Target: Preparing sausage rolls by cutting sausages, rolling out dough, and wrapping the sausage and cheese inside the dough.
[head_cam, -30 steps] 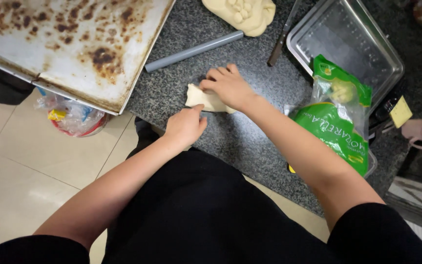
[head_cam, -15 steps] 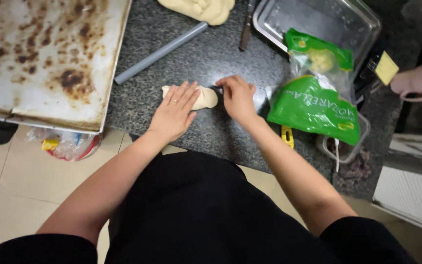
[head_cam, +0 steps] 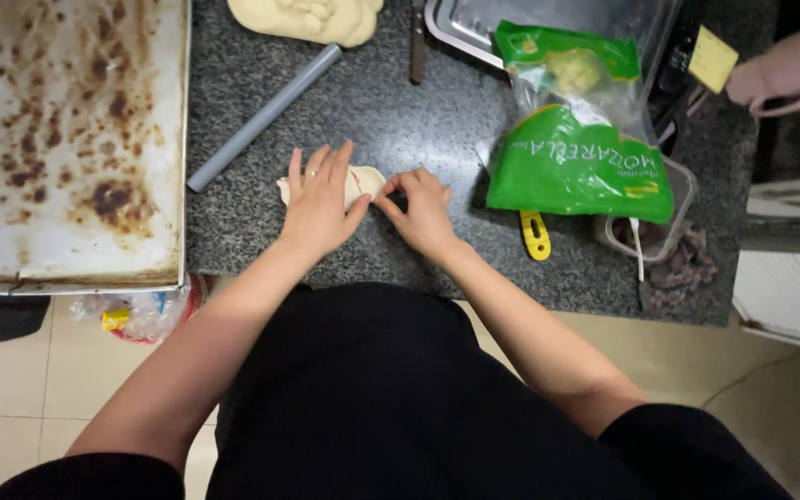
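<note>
A small pale piece of dough (head_cam: 363,181) lies on the speckled grey granite counter (head_cam: 400,120). My left hand (head_cam: 318,199) rests flat on top of it, fingers spread, covering most of it. My right hand (head_cam: 421,206) pinches the dough's right edge with its fingertips. A grey rolling pin (head_cam: 264,116) lies diagonally just beyond my left hand. A larger braided lump of dough (head_cam: 307,17) sits at the counter's far edge.
A large scorched baking sheet (head_cam: 62,139) fills the left. A green cheese bag (head_cam: 576,157) lies to the right over a yellow-handled tool (head_cam: 536,236) and a plastic tub (head_cam: 664,231). A metal tray (head_cam: 548,23) and a knife (head_cam: 417,46) sit behind. Another person's hand (head_cam: 775,79) is at far right.
My left hand has come up from the counter edge and settled flat on the dough. My right hand has shifted from covering the dough to pinching its right edge.
</note>
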